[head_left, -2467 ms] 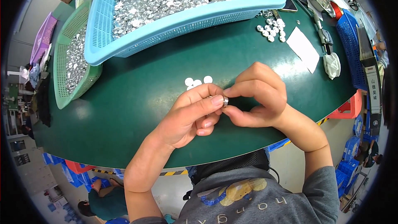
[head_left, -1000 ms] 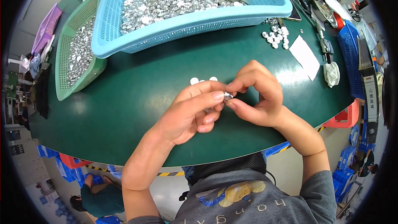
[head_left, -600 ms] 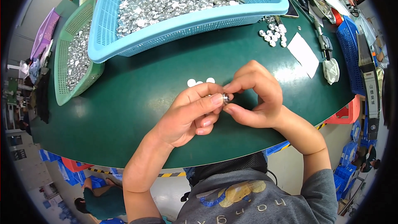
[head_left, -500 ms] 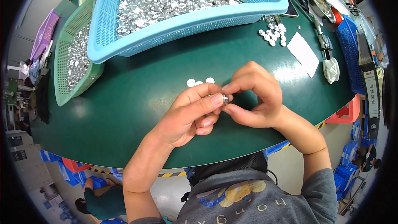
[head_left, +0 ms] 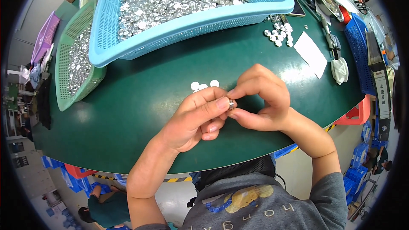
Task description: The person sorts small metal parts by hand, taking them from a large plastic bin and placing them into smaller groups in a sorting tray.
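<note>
A small shiny round metal part [head_left: 231, 104] is pinched between my two hands above the green table. My left hand [head_left: 198, 117] grips it with thumb and forefinger, its other fingers curled beneath. From the other side my right hand [head_left: 264, 98] closes thumb and forefinger on the part's edge. Most of the part is hidden by the fingertips, so its full shape does not show. Just beyond my left fingers lie several white-faced discs [head_left: 214, 84] on the table.
A blue basket [head_left: 191, 22] full of shiny metal parts stands at the back, beside a green basket [head_left: 62, 72] of similar parts. Back right are a cluster of metal parts [head_left: 278, 34], a white paper [head_left: 311, 54] and a caliper-like tool [head_left: 333, 44]. A person [head_left: 108, 208] sits lower left.
Both hands stay in nearly the same place, still pinching the metal part. The part appears slightly turned between the fingertips. The view has shifted very slightly.
</note>
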Available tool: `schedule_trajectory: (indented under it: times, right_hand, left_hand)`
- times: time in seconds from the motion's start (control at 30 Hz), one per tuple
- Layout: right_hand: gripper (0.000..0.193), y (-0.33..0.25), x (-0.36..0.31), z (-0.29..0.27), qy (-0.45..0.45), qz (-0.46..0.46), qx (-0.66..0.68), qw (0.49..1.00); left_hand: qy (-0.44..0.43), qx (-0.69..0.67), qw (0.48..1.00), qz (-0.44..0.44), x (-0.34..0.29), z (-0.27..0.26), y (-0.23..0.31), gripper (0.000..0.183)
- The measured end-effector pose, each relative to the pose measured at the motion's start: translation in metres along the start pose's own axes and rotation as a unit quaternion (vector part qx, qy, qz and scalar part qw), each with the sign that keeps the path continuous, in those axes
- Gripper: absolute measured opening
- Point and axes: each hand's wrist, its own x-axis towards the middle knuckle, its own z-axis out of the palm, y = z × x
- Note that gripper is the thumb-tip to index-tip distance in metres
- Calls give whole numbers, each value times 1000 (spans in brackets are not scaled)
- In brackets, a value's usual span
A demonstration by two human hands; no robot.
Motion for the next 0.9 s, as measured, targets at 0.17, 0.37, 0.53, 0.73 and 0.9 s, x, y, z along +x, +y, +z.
schedule_trajectory:
  times: [0.17, 0.37, 0.53, 0.73, 0.9]
  right_hand:
    - [26, -1, 0, -1, -1, 7, 1, 1000]
    - [23, -1, 1, -2, -3, 3, -2, 1000]
    - [22, -1, 0, -3, -5, 5, 1, 1000]
    - [22, -2, 2, -3, -6, 7, 3, 1000]
    - [22, -3, 1, -4, -1, 5, -3, 1000]
  left_hand:
    - [5, 1, 1000, 2, 0, 0, -1, 21]
    - [-11, -3, 1000, 9, 1, -1, 0, 20]
    - [-19, 4, 1000, 14, 1, -2, -1, 19]
    - [-26, -40, 998, 32, 1, -6, -2, 19]
    - [-38, -44, 997, 42, 2, -6, -3, 18]
